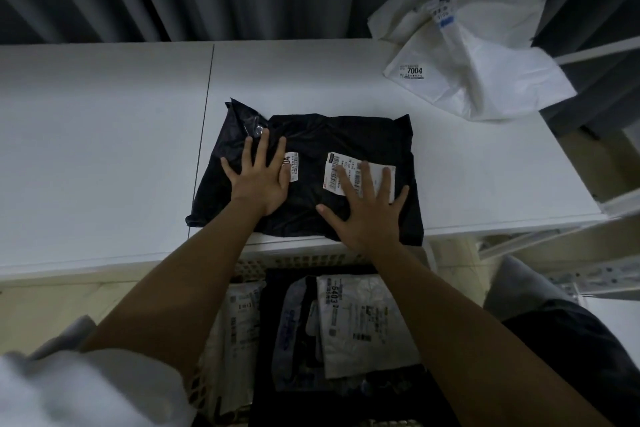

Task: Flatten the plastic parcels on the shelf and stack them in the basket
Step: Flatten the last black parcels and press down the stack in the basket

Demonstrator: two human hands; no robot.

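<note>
Head view: black parcel lies on shelf, long axis 9-to-3. Left hand and right hand press flat on it, fingers spread. Basket sits at 6 o'clock, directly below shelf edge; both hands equally near.

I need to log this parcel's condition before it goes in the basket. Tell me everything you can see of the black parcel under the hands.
The black parcel is a glossy, wrinkled plastic mailer lying flat on the white shelf, its near edge overhanging slightly. Two white printed labels sit on top. The left hand and right hand press on it with spread fingers, the right partly covering the larger barcode label.
</note>
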